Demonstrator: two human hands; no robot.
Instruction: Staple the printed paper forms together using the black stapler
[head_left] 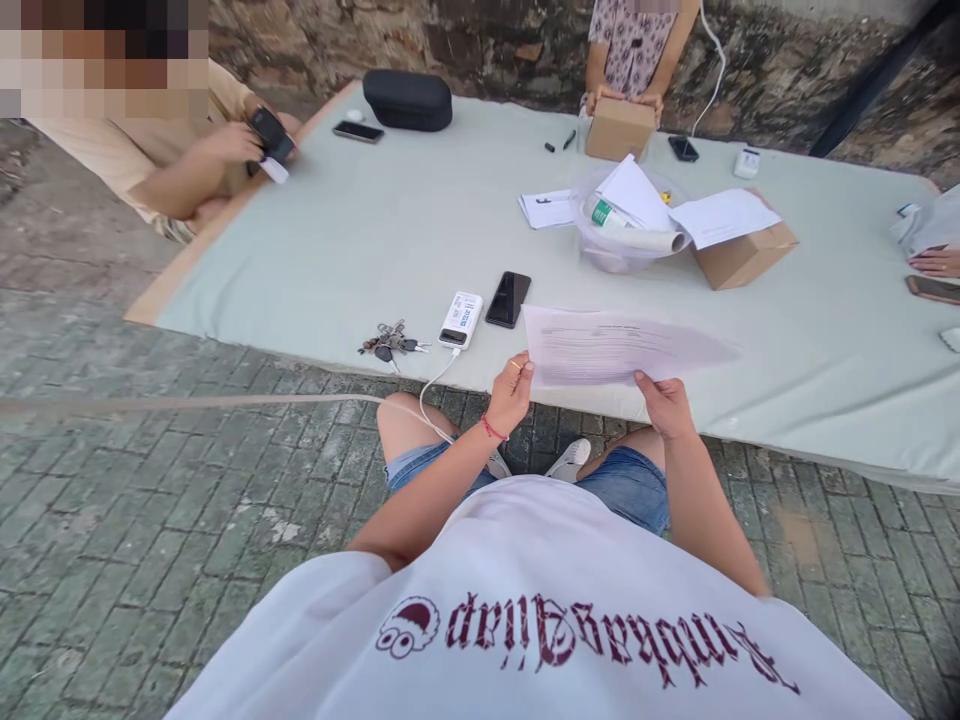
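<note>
Printed sheet (622,347): held flat just above the near edge of the pale bench (360,250), between both hands. Left hand (511,392): grip closed on the sheet's near-left corner (red cord at the wrist). Right hand (664,402): grip closed on the near edge, thumb on top. Just left of the sheet on the bench: black phone (508,299), white power bank (460,319) with cable, bunch of keys (390,340). Beyond the sheet: clear bag (622,235) of papers, cardboard box (742,255).

Keys (391,339), power bank (460,319), black phone (508,299) on mat (360,240).
</note>
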